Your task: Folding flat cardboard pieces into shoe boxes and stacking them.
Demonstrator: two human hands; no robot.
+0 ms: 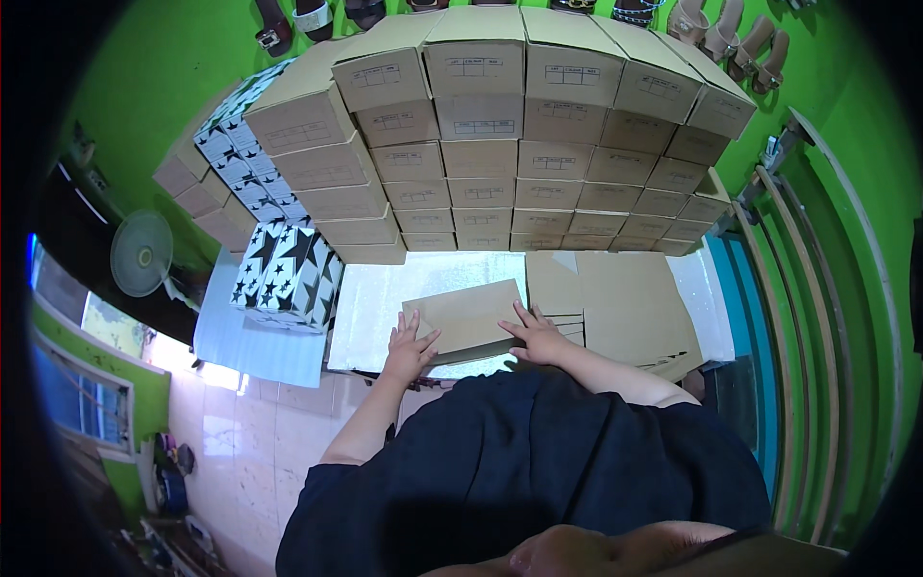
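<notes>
A plain brown cardboard box (460, 310) lies slightly tilted across the white-covered table in front of me, its top closed. At its left end, my left hand (411, 347) rests with the fingers spread against the edge. The fingers of my right hand (535, 335) are also spread, touching the near right corner of the box. Neither hand is wrapped round it. The underside of the box is hidden. Just right of it lies a flat sheet of brown cardboard (635, 308).
Brown boxes (481, 72) stand in a tall stack along the table's back. Black-and-white star-patterned boxes (288, 269) sit to the left on a pale sheet (264, 346). Shoes (721, 38) hang on the green wall. A fan (141, 253) stands far left; long rails (793, 317) lean at right.
</notes>
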